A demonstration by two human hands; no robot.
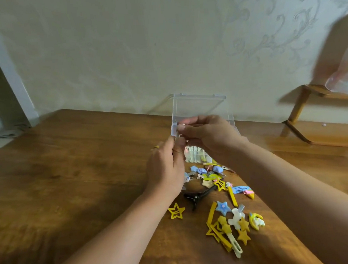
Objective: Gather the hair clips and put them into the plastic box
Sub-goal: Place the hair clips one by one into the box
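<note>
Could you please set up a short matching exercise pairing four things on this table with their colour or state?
Things:
1. plastic box
2. claw clip
3. outline star clip
4. solid star clip

Descriptions:
A. blue
B. clear, lid raised
C. yellow
D. black

Pairs: 1-B, 2-D, 3-C, 4-A

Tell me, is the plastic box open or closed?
Open: the plastic box has its clear lid standing raised behind both hands.
</note>
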